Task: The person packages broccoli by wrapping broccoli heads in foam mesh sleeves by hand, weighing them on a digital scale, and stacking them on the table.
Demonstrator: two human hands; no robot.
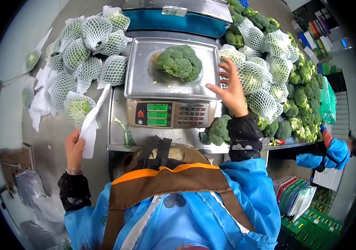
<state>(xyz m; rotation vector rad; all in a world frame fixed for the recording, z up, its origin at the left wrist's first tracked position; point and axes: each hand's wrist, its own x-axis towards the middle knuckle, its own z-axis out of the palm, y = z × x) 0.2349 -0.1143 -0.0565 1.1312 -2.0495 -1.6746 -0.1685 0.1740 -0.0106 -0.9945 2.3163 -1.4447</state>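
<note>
A bare broccoli head (180,62) lies on the steel weighing pan (138,85) of a digital scale, whose display (158,114) glows green and reads 0.402 on top. My right hand (232,89) hovers at the pan's right edge, fingers spread and holding nothing. Down at the left, my left hand (74,146) pinches the loose white end of a foam net sleeve (91,131). A net-wrapped broccoli (78,107) is just above that hand, at the front of the left heap. Part of the sleeve's end covers my left fingertips.
Netted broccoli (96,33) is heaped left of the scale. On the right are more netted heads (253,77) and a pile of bare broccoli (307,100). Loose florets (219,130) sit by my right wrist. Another person (332,152) stands at far right, near green crates (311,225).
</note>
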